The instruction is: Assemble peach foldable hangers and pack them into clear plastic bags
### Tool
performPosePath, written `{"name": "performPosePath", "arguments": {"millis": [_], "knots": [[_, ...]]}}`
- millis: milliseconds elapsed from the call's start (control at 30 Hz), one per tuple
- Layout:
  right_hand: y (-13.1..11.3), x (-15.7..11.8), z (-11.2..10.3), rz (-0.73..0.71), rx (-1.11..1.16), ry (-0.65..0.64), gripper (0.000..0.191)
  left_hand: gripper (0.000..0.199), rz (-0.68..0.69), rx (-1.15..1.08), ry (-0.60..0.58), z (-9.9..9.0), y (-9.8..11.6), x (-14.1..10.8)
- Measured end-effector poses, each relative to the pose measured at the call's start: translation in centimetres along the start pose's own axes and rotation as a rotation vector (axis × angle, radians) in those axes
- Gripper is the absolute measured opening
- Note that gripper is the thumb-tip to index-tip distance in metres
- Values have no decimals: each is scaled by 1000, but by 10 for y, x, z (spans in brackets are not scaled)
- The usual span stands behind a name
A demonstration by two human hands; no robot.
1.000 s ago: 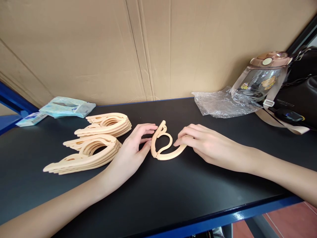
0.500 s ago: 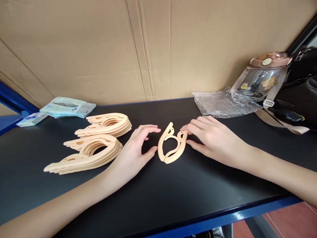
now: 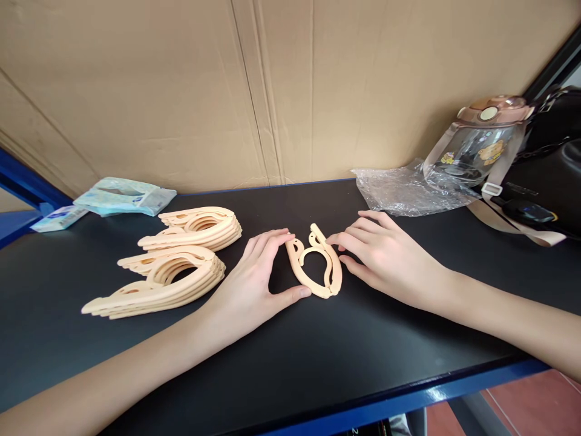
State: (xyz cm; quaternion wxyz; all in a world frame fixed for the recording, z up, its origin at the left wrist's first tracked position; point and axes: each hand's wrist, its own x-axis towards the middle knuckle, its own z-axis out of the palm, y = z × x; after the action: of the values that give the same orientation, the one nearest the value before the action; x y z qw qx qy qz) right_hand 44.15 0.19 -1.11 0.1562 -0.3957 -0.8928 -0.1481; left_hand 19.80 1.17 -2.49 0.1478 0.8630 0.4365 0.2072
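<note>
A folded beige plastic hanger [image 3: 334, 275] lies flat on the black tabletop between my hands. My left hand [image 3: 256, 275] touches its left side, fingertips at the upper left end and thumb at the lower left edge, with a wide gap between them. At the hanger's upper right, my right hand [image 3: 385, 254] rests its fingertips against the edge, its fingers slightly spread. Left of my left hand sit two stacks of the same folded hangers, a nearer stack [image 3: 158, 297] and a farther stack [image 3: 195, 230].
At the back left lie a blue tissue pack [image 3: 122, 197] and a smaller pack [image 3: 59, 219]. Crumpled clear plastic [image 3: 408, 191], a strapped bottle [image 3: 485, 145] and a black bag [image 3: 549, 175] are at the back right. Cardboard [image 3: 181, 91] stands behind the table [image 3: 340, 375].
The hanger's lean has switched, its arms now lying the other way round. My left hand has moved right and now touches it. My right hand has shifted slightly left.
</note>
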Motion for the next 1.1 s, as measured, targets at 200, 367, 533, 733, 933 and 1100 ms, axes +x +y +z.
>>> {"name": "performPosePath", "arguments": {"millis": [200, 367, 533, 733, 933, 1100], "knots": [[-5, 1, -4, -67, 114, -32, 26, 84, -88, 63, -80, 0, 2, -1], [-8, 0, -4, -115, 201, -111, 46, 89, -102, 102, -113, 1, 1, -2], [-10, -1, -3, -77, 265, -129, 52, 96, -83, 183, -102, 4, -1, -3], [-6, -1, -3, -31, 282, -112, 51, 94, -46, 192, -95, 4, 0, -3], [-1, -3, 1, -3, 257, -106, 57, 70, -34, 184, -91, 0, 4, -4], [-3, -3, -1, 14, 324, -126, 52, 55, -56, 147, -63, -6, 8, -4]]}}
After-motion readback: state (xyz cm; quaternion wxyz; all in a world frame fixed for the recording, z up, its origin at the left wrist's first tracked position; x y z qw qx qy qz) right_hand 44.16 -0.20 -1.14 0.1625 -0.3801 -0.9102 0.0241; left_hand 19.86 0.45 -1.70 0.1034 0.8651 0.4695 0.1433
